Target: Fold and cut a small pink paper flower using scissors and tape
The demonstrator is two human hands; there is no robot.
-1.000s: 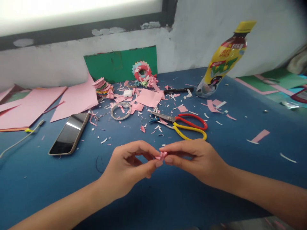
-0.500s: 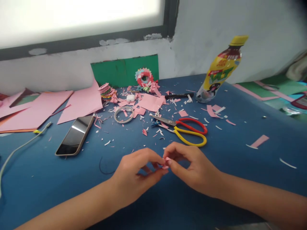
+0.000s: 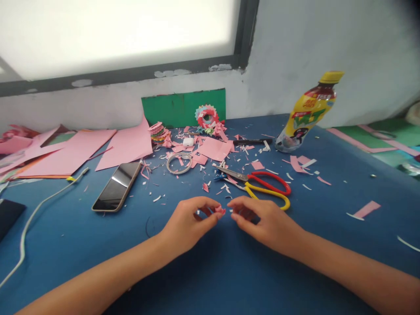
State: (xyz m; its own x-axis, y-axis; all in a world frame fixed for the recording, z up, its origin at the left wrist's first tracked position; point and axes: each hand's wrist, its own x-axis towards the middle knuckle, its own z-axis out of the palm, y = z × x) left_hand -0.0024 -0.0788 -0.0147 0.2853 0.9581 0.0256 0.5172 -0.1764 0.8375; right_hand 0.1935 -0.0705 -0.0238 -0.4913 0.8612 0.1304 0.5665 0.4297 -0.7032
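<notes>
Left hand (image 3: 188,222) pinched the small pink paper piece (image 3: 220,210) above the table (image 3: 210,275), right hand (image 3: 267,222) narrowly parted beside it, apparently empty; paper looked folded, remaining work unclear.

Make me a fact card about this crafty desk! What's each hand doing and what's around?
Left hand: pinching a small folded pink paper
Right hand: grip open, apart from that paper; nothing visible held
Just beyond right hand: scissors, red and yellow handles
Left side: phone, white cable
Back: green board, colorful ring before it
Right side: yellow-capped bottle
</notes>
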